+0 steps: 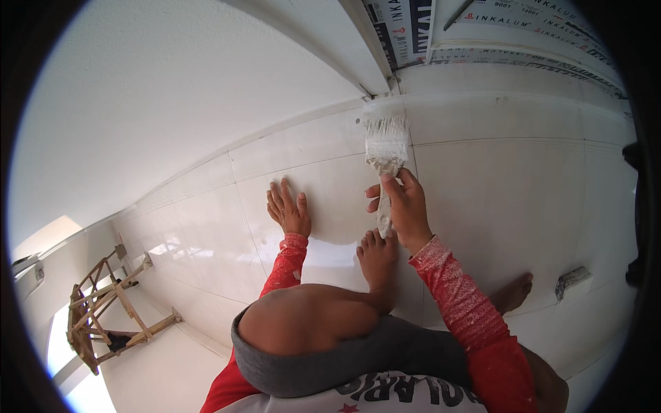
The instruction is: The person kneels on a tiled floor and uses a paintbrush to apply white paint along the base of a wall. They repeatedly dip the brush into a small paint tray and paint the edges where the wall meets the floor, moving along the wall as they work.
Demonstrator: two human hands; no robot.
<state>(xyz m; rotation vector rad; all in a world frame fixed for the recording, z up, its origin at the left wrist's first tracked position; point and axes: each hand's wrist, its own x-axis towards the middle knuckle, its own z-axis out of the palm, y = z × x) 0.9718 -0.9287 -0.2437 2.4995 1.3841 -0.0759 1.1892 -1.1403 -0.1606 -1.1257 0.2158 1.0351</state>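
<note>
A wide paintbrush (387, 144), crusted with white paint, is gripped by its handle in my right hand (410, 209). Its bristles point away from me, towards the foot of the white wall (206, 67) and the lower end of a door frame (369, 46). Whether the bristle tips touch the floor, I cannot tell. My left hand (290, 209) holds nothing and rests palm down on the glossy tiled floor (330, 201), fingers apart. Below the brush handle is my bare foot (378, 260). White specks of paint cover both red sleeves.
At the far left stands a wooden trestle scaffold (116, 304). A small pale block with a grey side (573, 284) lies on the floor at the right, near my other foot (516, 291). Panels in printed protective film (521, 26) stand beyond the door frame.
</note>
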